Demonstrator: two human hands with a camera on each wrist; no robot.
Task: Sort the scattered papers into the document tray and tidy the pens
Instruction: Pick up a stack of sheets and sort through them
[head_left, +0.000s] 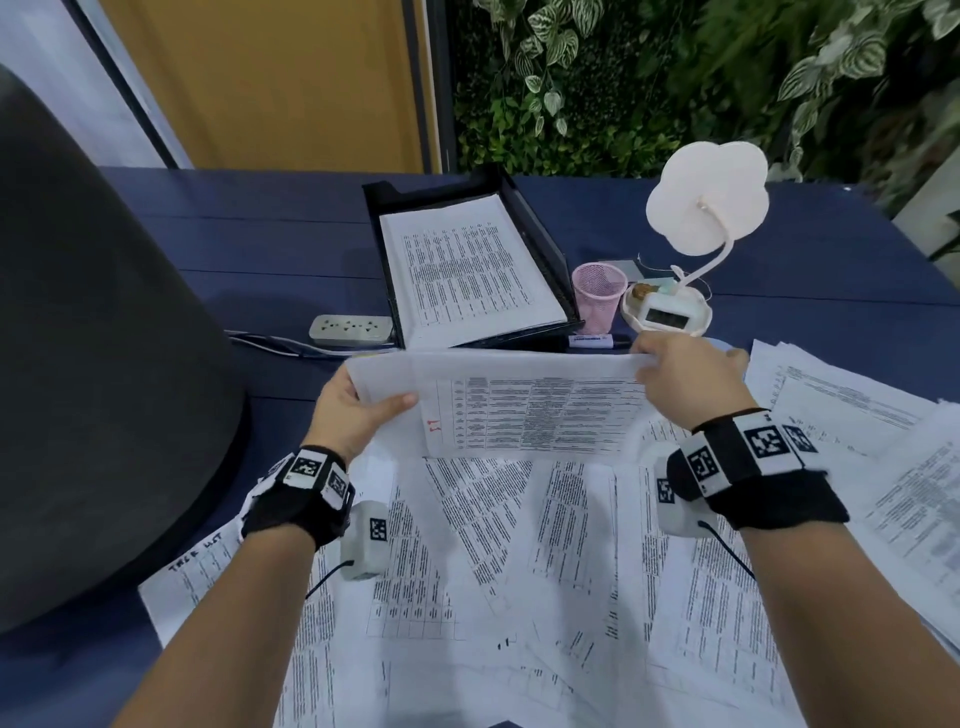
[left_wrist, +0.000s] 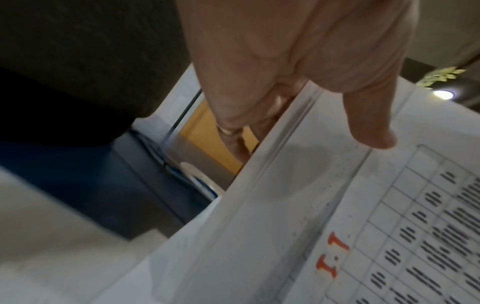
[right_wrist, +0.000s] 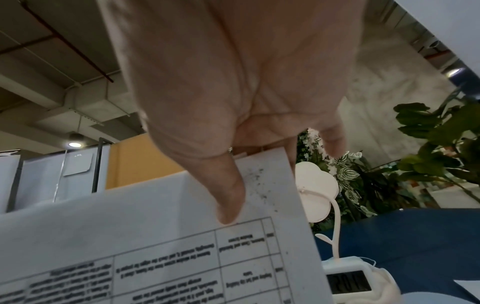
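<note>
Both hands hold up a thin stack of printed table sheets (head_left: 519, 410) (left_wrist: 298, 216) (right_wrist: 155, 236) above the desk, just in front of the black document tray (head_left: 540, 244). My left hand (head_left: 358, 410) (left_wrist: 298, 92) pinches the stack's left edge, thumb on top near a red mark. At the right edge my right hand (head_left: 680, 374) (right_wrist: 233, 164) pinches it, thumb on the printed face. The tray holds printed sheets (head_left: 467, 275). Many more papers (head_left: 519, 571) lie scattered below. A marker pen (head_left: 597, 341) lies in front of the tray, partly hidden by the held sheets.
A pink mesh pen cup (head_left: 598, 296) stands right of the tray. Beside it is a white cloud-shaped lamp (head_left: 701, 202) with a clock base (head_left: 667, 314). A power strip (head_left: 350, 329) lies left of the tray. A dark chair back (head_left: 93, 364) fills the left. More papers (head_left: 857, 415) pile at the right.
</note>
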